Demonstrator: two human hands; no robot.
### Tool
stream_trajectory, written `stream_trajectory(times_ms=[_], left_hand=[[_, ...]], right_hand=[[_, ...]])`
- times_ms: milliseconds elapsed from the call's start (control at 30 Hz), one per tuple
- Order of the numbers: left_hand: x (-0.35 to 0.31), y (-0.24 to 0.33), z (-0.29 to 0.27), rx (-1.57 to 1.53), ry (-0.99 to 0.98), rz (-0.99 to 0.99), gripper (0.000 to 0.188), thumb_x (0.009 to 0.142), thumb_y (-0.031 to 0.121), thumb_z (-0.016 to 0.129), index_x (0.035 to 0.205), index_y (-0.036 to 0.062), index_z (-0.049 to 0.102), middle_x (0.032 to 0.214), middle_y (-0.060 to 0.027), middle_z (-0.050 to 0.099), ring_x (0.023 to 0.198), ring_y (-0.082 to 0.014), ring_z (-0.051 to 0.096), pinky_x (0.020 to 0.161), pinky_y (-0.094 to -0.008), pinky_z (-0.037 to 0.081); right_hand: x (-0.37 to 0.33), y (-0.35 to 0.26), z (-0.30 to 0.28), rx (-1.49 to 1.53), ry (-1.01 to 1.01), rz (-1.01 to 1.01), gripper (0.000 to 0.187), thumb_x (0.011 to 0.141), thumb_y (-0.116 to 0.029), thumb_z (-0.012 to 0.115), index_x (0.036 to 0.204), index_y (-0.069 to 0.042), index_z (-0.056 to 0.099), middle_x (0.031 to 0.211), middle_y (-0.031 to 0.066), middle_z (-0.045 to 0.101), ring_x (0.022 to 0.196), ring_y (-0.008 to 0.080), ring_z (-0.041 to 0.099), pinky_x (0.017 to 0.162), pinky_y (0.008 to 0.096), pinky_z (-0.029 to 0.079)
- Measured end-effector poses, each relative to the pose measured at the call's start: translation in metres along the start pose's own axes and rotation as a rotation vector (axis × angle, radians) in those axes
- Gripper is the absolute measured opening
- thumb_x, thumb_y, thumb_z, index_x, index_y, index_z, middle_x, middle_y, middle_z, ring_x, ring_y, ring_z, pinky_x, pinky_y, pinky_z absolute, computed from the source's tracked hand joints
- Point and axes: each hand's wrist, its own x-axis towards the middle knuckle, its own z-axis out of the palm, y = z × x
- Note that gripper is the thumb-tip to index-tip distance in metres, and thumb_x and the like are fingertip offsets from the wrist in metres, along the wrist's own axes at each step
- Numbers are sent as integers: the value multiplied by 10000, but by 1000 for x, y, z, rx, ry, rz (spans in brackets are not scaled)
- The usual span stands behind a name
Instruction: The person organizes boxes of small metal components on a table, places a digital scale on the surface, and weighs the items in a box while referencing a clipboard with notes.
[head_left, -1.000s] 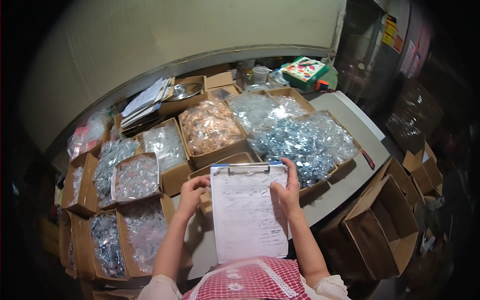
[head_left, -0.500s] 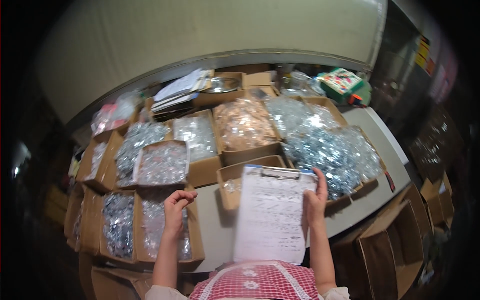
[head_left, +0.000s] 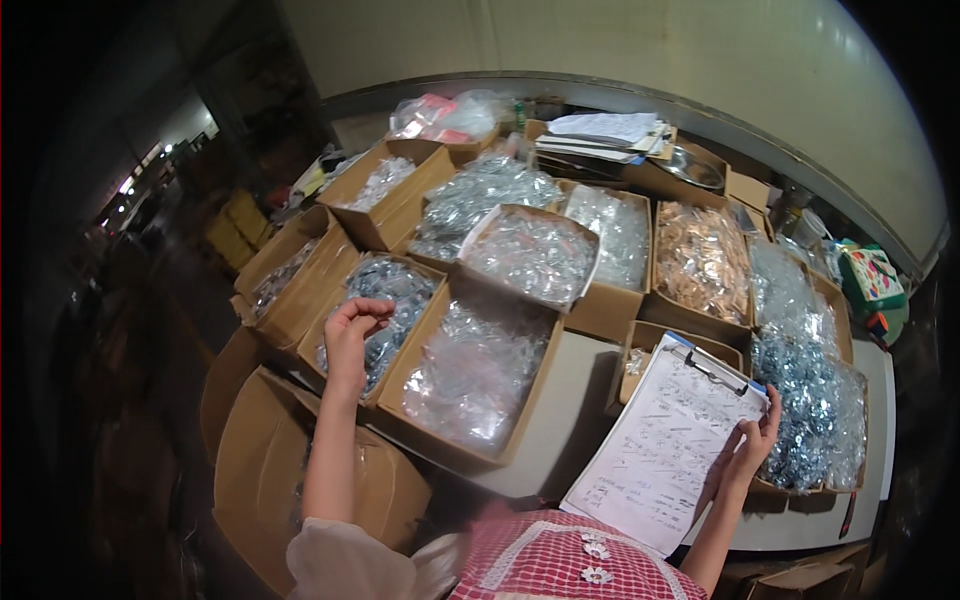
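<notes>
My right hand [head_left: 752, 448] grips a clipboard [head_left: 722, 376] by its right edge, thumb on top. A handwritten white sheet [head_left: 655, 450] lies under its metal clip; the board tilts over the table's front edge. My left hand [head_left: 358, 335] hovers above a carton of bluish clear packets [head_left: 402, 290], its fingers curled into a pinch. Whether anything small is between those fingertips I cannot make out. Right of it stands an open carton of clear plastic packets [head_left: 475, 365]. Behind that, a white-rimmed box of small packets [head_left: 530, 250] rests across other cartons.
Farther back are copper-coloured packets [head_left: 700, 260] and a stack of papers [head_left: 605, 130]. Shiny blue packets [head_left: 800, 390] fill a carton at right. A small carton [head_left: 690, 345] sits partly behind the clipboard. Below the table's left edge stands a large open carton [head_left: 270, 490].
The view has swung left, so the table's things sit farther right. My left hand has moved from the clear-packet carton to the bluish one. My right hand still holds the clipboard, now more tilted.
</notes>
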Motion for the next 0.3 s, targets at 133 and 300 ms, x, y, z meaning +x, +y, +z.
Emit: stream_trajectory(times_ms=[133, 300], left_hand=[[-9, -15, -8, -9, 13, -40, 157, 861, -23, 508, 918, -14, 655, 1008, -127, 716, 929, -185, 678, 843, -276, 522], [-9, -31, -2, 3, -31, -100, 180, 811, -56, 505, 907, -37, 657, 991, -143, 714, 889, -172, 657, 844, -277, 514]], right_hand=[[2, 8, 10, -94, -2, -56, 733, 651, 7, 432, 1381, 28, 494, 1385, 180, 482, 1302, 276, 443, 1126, 346, 301], [-9, 7, 22, 73, -71, 21, 730, 693, -6, 438, 1422, 5, 451, 1453, 152, 435, 1342, 255, 420, 1077, 238, 329]])
